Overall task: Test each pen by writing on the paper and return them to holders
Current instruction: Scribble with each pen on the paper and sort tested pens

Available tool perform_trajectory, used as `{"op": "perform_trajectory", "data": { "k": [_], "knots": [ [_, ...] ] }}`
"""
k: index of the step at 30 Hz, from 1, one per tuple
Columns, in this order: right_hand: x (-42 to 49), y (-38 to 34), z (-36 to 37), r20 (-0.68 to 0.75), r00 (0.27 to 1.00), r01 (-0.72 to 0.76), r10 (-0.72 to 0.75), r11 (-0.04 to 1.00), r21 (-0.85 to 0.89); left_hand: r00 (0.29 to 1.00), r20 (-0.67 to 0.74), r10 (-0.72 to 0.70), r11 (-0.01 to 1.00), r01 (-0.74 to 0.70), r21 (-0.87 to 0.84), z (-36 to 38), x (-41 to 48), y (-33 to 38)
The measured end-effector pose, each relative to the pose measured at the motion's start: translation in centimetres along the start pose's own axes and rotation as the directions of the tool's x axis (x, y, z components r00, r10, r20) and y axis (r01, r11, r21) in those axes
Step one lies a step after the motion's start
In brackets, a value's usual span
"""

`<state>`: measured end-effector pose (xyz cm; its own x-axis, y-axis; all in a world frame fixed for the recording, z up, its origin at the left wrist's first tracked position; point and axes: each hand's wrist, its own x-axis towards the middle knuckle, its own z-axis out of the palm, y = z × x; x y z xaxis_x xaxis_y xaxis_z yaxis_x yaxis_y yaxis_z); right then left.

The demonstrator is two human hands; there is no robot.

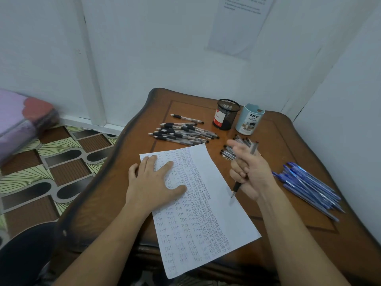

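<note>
A white paper [214, 211] covered in rows of handwritten words lies on the wooden table [288, 240]. My left hand [155, 179] presses flat on its upper left part. My right hand [250, 172] grips a clear pen [237, 186] with a dark grip, its tip hovering just above the paper's right edge. A black mesh holder [225, 114] and a light blue holder [249, 119] stand at the back. Black-grip pens [181, 132] lie in a pile left of the holders. A few more pens [231, 151] sit behind my right hand.
A heap of blue pens [309, 186] lies at the table's right side, near the white wall. A printed sheet [239, 23] hangs on the wall behind. Patterned floor [51, 162] and a purple bundle [18, 118] are to the left.
</note>
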<state>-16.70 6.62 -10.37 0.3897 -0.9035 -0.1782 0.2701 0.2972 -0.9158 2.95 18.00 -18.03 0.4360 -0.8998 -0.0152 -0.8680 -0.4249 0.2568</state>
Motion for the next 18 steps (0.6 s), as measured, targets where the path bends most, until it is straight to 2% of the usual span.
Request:
{"op": "perform_trajectory", "data": {
  "k": [4, 6, 14, 18],
  "knots": [
    [-0.7, 0.6, -1.0, 0.042, 0.986, -0.170, 0.164, 0.949, 0.266, 1.000, 0.001, 0.004, 1.000, -0.004, -0.002, 0.0, 0.0, 0.0],
    [-1.1, 1.4, -1.6, 0.028, 0.981, -0.194, 0.194, 0.937, 0.291, 1.000, 0.006, 0.001, 1.000, -0.001, 0.003, 0.0, 0.0, 0.0],
    [-0.5, 3.2, -3.1, -0.003, 0.988, -0.157, 0.158, 0.987, 0.041, 1.000, 0.000, -0.004, 1.000, 0.004, -0.006, 0.2, 0.1, 0.0],
    [-0.8, 4.3, -3.2, 0.034, 0.998, -0.046, 0.052, 0.988, -0.149, 1.000, 0.006, -0.002, 1.000, 0.002, 0.015, 0.1, 0.1, 0.0]
  ]
}}
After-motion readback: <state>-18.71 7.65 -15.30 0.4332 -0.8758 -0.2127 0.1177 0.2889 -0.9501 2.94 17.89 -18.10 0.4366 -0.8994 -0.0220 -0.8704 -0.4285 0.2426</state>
